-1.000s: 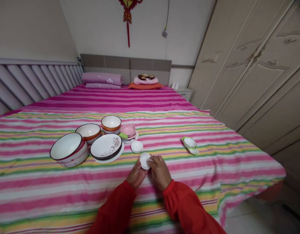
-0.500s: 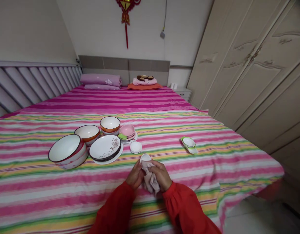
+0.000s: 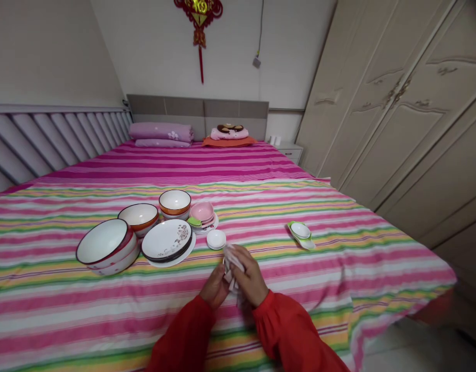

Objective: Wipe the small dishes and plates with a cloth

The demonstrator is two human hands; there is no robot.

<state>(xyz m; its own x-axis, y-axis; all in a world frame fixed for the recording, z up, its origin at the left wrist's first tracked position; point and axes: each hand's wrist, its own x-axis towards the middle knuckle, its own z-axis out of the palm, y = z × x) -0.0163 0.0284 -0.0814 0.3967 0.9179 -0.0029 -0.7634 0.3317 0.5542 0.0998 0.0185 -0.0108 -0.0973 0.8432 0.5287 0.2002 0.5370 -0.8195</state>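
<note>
Close together over the front of the bed, my two hands work on one small white dish, now almost wholly covered by a pale cloth point(image 3: 234, 266). My left hand point(image 3: 216, 287) is closed on the dish's left edge. My right hand point(image 3: 251, 276) is closed around the cloth and presses it against the dish. Just beyond them lies a small white saucer stack point(image 3: 216, 238). To its left is a pile of flowered plates point(image 3: 166, 240); behind it stand pink bowls point(image 3: 202, 211) with a green piece at their side.
Large white bowls point(image 3: 104, 242) and orange-banded bowls point(image 3: 175, 201) stand at the left on the striped sheet point(image 3: 261, 217). A white dish on a green-edged holder point(image 3: 300, 230) lies to the right. Folded bedding point(image 3: 160, 132) rests by the headboard; a wardrobe point(image 3: 396, 103) stands at the right.
My right hand has moved up and over the small dish with the cloth, hiding its white rim. The left hand keeps its hold. The view has tilted up slightly.
</note>
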